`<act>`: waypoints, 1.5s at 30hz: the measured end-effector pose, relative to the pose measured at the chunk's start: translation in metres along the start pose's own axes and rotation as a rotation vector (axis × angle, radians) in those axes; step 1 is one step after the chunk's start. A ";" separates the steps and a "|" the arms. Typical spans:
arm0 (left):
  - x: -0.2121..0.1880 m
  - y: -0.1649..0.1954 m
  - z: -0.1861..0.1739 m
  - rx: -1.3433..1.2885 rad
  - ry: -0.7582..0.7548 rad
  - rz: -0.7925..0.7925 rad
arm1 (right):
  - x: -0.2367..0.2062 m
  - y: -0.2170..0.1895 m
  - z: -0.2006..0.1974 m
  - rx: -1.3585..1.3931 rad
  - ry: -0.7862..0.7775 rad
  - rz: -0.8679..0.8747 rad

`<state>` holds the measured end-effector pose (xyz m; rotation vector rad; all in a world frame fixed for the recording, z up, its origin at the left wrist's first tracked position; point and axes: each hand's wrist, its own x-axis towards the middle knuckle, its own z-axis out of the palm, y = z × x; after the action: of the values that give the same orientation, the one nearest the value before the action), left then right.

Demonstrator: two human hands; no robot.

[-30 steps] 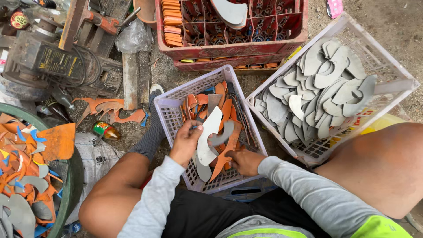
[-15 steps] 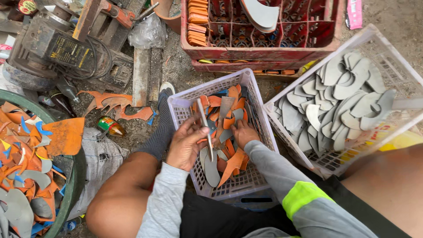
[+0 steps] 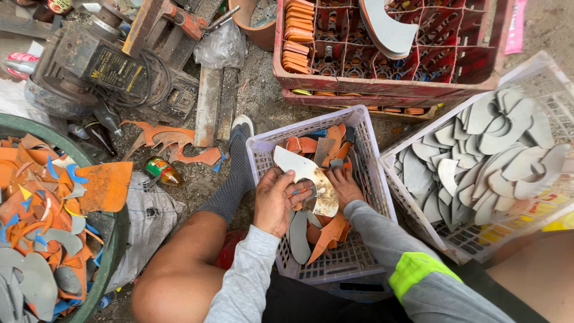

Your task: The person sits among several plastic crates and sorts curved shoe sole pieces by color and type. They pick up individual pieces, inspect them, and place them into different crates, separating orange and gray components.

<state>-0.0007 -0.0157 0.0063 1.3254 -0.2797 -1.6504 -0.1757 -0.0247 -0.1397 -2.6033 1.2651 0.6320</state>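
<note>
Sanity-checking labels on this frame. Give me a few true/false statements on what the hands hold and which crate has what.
1. Both hands hold a curved pale cut piece over the lavender crate. True.
2. The left hand is empty on the knee. False: it grips the piece.
3. The white crate on the right holds grey pieces. True.
4. The red crate sits nearest the person. False: it lies beyond the lavender crate.
5. The right hand is inside the lavender crate. True.

Dirt ground (image 3: 257,96), red crate (image 3: 382,84), two white baskets (image 3: 263,149), possibly a motor (image 3: 95,60)
</note>
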 end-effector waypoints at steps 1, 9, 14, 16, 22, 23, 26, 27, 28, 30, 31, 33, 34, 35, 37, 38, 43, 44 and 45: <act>0.000 0.000 0.000 -0.003 0.011 -0.010 | 0.000 0.000 0.000 0.102 0.001 0.002; 0.006 0.014 -0.008 0.009 0.005 0.069 | -0.002 0.006 -0.008 -0.035 0.022 -0.127; 0.006 0.031 -0.014 -0.020 0.031 0.121 | 0.000 0.003 -0.002 0.006 0.114 -0.192; 0.006 0.033 -0.014 -0.011 0.044 0.131 | 0.002 0.001 0.003 0.023 0.078 -0.165; 0.006 0.033 -0.020 0.275 0.127 0.282 | -0.008 -0.005 0.003 0.440 0.208 -0.039; 0.008 0.033 -0.021 0.346 0.149 0.327 | -0.012 -0.003 -0.002 0.579 0.201 0.023; 0.010 0.036 -0.027 0.421 0.182 0.372 | -0.026 0.007 -0.022 1.319 0.002 0.476; 0.010 0.034 -0.026 0.471 0.194 0.375 | -0.028 0.016 -0.029 1.485 0.053 0.450; 0.010 0.033 -0.025 0.525 0.205 0.376 | -0.032 0.025 -0.035 1.653 0.106 0.424; 0.012 0.027 -0.017 0.554 0.196 0.333 | -0.035 0.035 -0.049 1.819 0.261 0.296; 0.012 0.021 -0.011 0.534 0.179 0.283 | -0.036 0.036 -0.055 1.817 0.352 0.202; 0.009 0.008 0.000 0.406 0.096 0.211 | -0.039 0.031 -0.069 1.750 0.524 0.044; 0.007 0.002 0.005 0.299 0.029 0.190 | -0.039 0.026 -0.077 1.684 0.604 -0.020; 0.006 -0.001 0.008 0.193 -0.039 0.167 | -0.039 0.020 -0.086 1.617 0.684 -0.083; 0.004 -0.003 0.009 0.107 -0.062 0.188 | -0.044 0.016 -0.104 1.816 0.445 -0.025; 0.003 -0.003 0.008 0.065 -0.072 0.199 | -0.046 0.015 -0.114 1.910 0.320 0.002; 0.005 0.008 -0.001 0.077 0.023 0.291 | -0.064 -0.005 -0.155 1.077 0.459 0.066; 0.005 0.011 -0.002 0.020 0.014 0.287 | -0.067 -0.010 -0.160 1.028 0.474 0.049; 0.005 0.015 -0.003 -0.008 0.000 0.267 | -0.070 -0.015 -0.164 1.091 0.559 -0.027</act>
<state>0.0100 -0.0260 0.0129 1.2247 -0.4306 -1.4251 -0.1539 -0.0215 0.0374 -1.8398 1.1793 -0.6910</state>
